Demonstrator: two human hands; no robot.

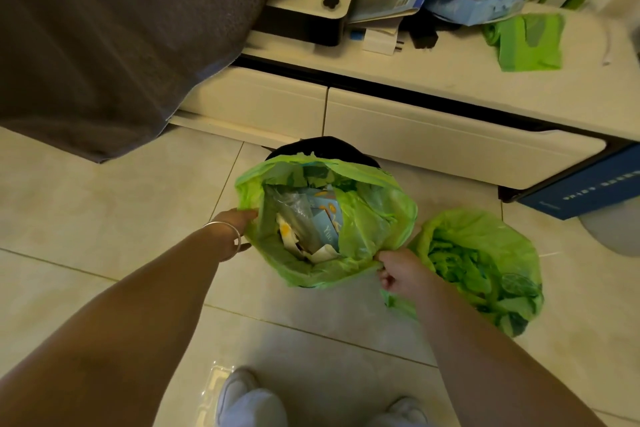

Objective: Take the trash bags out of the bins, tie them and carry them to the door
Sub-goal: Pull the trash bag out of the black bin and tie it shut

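From the head camera, looking down at the tiled floor [104, 218], a person stands over a green trash bag [367, 218] whose mouth gapes open, showing paper and plastic wrappers inside. It sits at a black bin [322, 146], only the far rim of which peeks out behind the bag, just in front of a low cream cabinet [433, 135].

The left hand [239, 222], a silver bangle [227, 239] on its wrist, holds the bag's left rim; its fingers are tucked behind the plastic, so I cannot tell how that grip is set. The right hand [398, 270] pinches the near right edge of the rim between curled fingers.

A second green trash bag [485, 263] lies on the floor just right of the first, also open and untied. A dark blanket [104, 45] hangs at far left, and white shoes [249, 402] show at the near edge.

To my eye the bag is being freed from its bin. Next, I judge, both hands must draw the rim together over the rubbish, lift clear, and knot it, keeping the thin plastic from tearing.
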